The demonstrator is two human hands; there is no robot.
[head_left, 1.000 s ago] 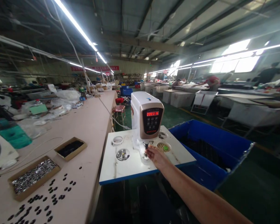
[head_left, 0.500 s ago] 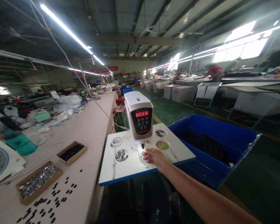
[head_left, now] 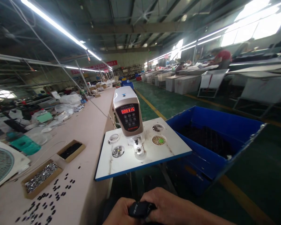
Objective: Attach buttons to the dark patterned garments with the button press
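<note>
Material (head_left: 140,209), black with pale lettering, stretches crosswise between left hand (head_left: 121,212) and right hand (head_left: 162,203), each grip pinching one end, nearer the viewer than the white machine (head_left: 128,115) on its worktop (head_left: 118,167).

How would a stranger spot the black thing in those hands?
Find the white machine with glowing red digits on the blue-edged board. Below it in the picture, the left hand and right hand hold the black thing between them. Unlike the black discs scattered on the table at left, it bears pale lettering.
</note>
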